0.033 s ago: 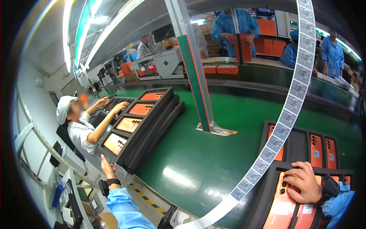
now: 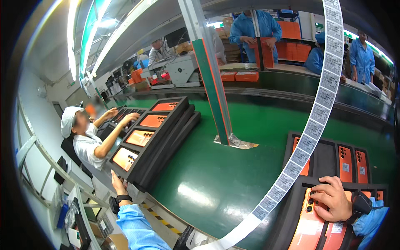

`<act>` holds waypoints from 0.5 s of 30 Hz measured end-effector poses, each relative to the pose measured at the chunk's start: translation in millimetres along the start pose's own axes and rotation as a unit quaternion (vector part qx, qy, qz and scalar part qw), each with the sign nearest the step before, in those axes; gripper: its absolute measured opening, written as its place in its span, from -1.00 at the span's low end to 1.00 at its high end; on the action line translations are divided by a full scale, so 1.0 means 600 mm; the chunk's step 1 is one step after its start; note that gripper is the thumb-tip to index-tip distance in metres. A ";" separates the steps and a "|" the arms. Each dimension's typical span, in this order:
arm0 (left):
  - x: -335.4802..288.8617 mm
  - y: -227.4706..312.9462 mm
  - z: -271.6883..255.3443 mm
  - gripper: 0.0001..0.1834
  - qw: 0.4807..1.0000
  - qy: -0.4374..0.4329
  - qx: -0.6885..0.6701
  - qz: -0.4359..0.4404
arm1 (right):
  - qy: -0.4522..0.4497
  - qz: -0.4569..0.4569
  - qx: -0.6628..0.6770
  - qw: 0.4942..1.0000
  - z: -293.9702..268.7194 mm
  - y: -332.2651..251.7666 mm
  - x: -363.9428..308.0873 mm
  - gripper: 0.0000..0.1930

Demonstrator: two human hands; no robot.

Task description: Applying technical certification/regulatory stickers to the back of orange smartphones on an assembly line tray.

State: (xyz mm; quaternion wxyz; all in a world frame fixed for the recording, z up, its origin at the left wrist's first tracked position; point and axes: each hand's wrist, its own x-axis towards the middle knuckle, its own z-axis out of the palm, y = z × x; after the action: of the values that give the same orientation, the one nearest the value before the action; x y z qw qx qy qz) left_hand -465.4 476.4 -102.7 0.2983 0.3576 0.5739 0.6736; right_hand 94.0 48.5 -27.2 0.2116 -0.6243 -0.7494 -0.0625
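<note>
My right hand (image 2: 332, 200) rests over an orange phone (image 2: 307, 223) lying back-up in a black foam tray (image 2: 287, 208) at the lower right. Its fingers are bent and spread around the phone's camera lenses, with the thumb on the back; it does not lift the phone. Beside it lies another orange phone (image 2: 334, 234) with a white label. My left hand (image 2: 118, 183) is held off the table's near left edge, empty, fingers mostly stretched out. A long strip of printed labels (image 2: 306, 143) hangs in a curve from above, its blank white end near my left forearm.
Behind my right hand is another foam tray (image 2: 325, 156) with labelled orange phones and a vacant slot. Stacked trays of phones (image 2: 155, 121) stand at left, where a co-worker (image 2: 91, 137) reaches over dark trays. A green-and-metal post (image 2: 212, 91) rises from the green table (image 2: 200, 166).
My left hand has turned slightly, so its curled fingers show less. The whole view has shifted a little. My right hand stays on the phone.
</note>
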 end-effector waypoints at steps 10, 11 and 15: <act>0.104 -0.149 0.025 -0.33 0.982 -0.017 -0.189 -0.004 | -0.003 0.010 -0.036 0.999 -0.006 -0.005 0.001 -0.71; 0.111 -0.167 0.039 -0.34 0.982 -0.029 -0.187 -0.010 | -0.007 0.017 -0.047 0.999 -0.018 -0.018 -0.002 -0.71; 0.131 -0.179 -0.018 -0.35 0.991 -0.028 -0.133 0.017 | -0.016 0.002 -0.026 1.000 0.004 0.003 0.003 -0.69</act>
State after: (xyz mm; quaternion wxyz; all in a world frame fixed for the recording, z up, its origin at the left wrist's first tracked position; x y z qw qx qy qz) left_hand -519.8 551.8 -198.4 0.3479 0.3431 0.4647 0.7384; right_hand 95.1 51.5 -29.0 0.1835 -0.6316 -0.7499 -0.0713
